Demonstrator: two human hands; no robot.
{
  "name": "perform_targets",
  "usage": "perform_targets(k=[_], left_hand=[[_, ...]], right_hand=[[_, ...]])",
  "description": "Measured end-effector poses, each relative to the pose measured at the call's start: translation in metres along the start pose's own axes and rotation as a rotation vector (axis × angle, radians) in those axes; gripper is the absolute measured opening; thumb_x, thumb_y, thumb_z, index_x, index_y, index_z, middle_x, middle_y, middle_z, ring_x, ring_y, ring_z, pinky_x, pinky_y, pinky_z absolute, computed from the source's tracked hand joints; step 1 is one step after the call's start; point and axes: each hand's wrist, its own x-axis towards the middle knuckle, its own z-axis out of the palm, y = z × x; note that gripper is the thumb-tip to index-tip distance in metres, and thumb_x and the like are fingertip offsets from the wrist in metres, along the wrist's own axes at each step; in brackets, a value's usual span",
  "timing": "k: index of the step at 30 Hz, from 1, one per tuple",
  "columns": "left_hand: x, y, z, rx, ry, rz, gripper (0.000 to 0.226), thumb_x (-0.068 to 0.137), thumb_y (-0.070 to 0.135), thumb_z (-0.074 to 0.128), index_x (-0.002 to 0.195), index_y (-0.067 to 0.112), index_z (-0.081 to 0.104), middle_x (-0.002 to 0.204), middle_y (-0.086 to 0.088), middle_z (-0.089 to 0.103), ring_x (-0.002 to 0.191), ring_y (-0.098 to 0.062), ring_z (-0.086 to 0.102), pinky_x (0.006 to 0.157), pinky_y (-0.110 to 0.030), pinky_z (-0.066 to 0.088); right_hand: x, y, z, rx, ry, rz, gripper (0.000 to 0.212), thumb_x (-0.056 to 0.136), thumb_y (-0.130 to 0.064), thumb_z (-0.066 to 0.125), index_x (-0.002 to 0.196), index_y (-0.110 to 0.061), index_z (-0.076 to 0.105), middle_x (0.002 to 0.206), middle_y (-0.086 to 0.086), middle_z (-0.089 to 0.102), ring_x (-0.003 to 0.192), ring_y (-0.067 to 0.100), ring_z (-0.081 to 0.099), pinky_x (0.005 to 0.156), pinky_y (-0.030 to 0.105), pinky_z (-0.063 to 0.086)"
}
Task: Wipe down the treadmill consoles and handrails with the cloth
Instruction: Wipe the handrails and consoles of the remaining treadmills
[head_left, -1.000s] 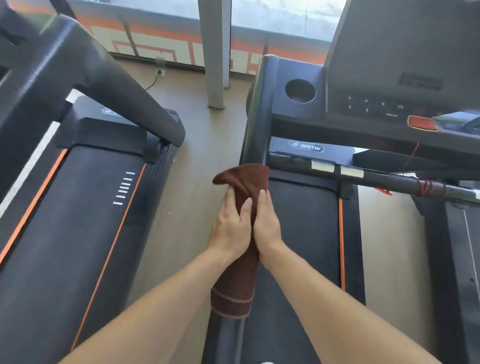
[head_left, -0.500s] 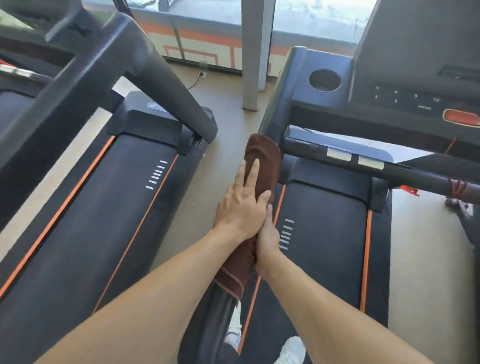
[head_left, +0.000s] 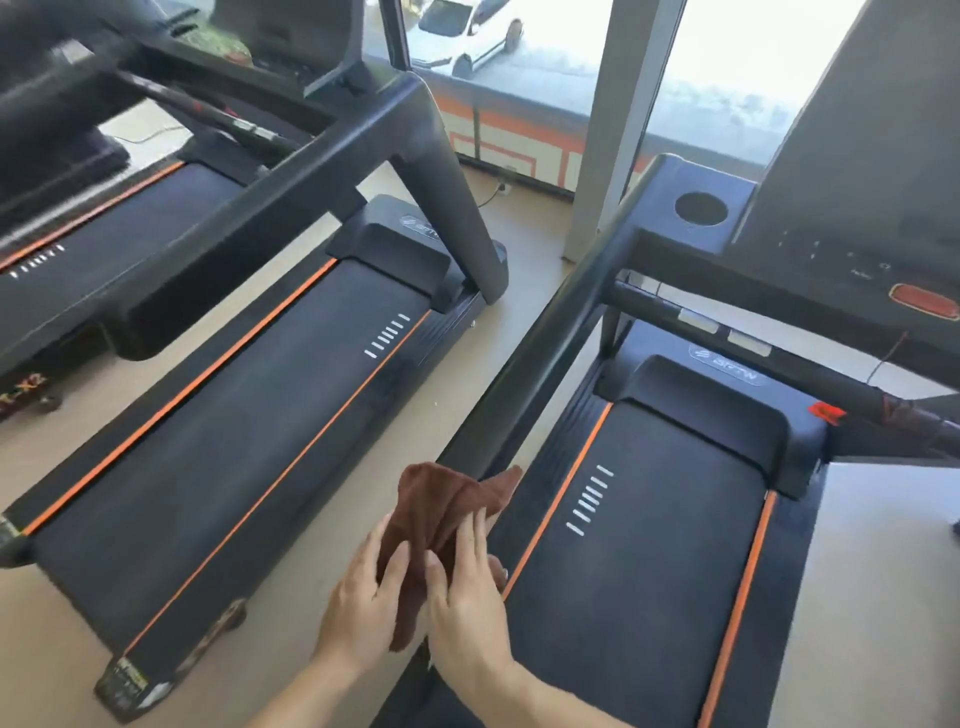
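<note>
A brown cloth (head_left: 439, 512) is wrapped over the lower end of the black left handrail (head_left: 556, 353) of the right-hand treadmill. My left hand (head_left: 366, 605) and my right hand (head_left: 467, 597) press the cloth from either side, fingers spread along it. The handrail runs up and away to the console (head_left: 831, 260), which has a round cup hole (head_left: 700, 209) and an orange-red button (head_left: 923, 301). A crossbar (head_left: 753, 353) with two pale grip plates runs below the console.
A second treadmill (head_left: 249, 415) stands to the left, its handrail (head_left: 311, 171) sloping across the upper left. A bare floor strip (head_left: 524, 312) lies between them. A grey pillar (head_left: 605, 130) and windows are behind. The right belt (head_left: 649, 571) lies beside my hands.
My hands and the cloth have slid down the handrail toward me, away from the console. The left hand has come off the right and now sits beside it. The view has widened and tilted.
</note>
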Motion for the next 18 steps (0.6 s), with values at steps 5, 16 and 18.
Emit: perform_targets(k=[5, 16, 18], left_hand=[[-0.015, 0.009, 0.016, -0.179, 0.138, -0.086, 0.045, 0.106, 0.036, 0.042, 0.15, 0.034, 0.041, 0.152, 0.01, 0.049, 0.136, -0.009, 0.047, 0.112, -0.029, 0.036], [0.061, 0.078, 0.017, 0.299, 0.041, 0.123, 0.054, 0.104, 0.052, 0.021, 0.157, 0.04, 0.022, 0.158, 0.011, 0.04, 0.141, -0.019, 0.046, 0.111, -0.043, 0.043], [0.078, 0.094, 0.022, 0.32, -0.009, 0.135, 0.056, 0.104, 0.051, 0.019, 0.159, 0.038, 0.018, 0.162, 0.009, 0.036, 0.144, -0.02, 0.043, 0.114, -0.043, 0.038]], right_hand=[[-0.002, 0.004, -0.008, -0.129, -0.032, -0.033, 0.073, 0.104, -0.047, 0.043, 0.158, -0.051, -0.006, 0.162, -0.036, -0.018, 0.15, 0.004, 0.029, 0.097, 0.02, 0.04], [0.087, -0.022, -0.071, -0.056, 0.05, 0.014, 0.083, 0.101, -0.055, 0.051, 0.161, -0.046, -0.006, 0.169, -0.021, -0.016, 0.151, 0.012, 0.034, 0.097, 0.028, 0.044], [0.101, -0.024, -0.084, -0.028, 0.07, 0.033, 0.082, 0.102, -0.054, 0.051, 0.161, -0.046, -0.006, 0.169, -0.021, -0.014, 0.151, 0.009, 0.03, 0.093, 0.022, 0.039]])
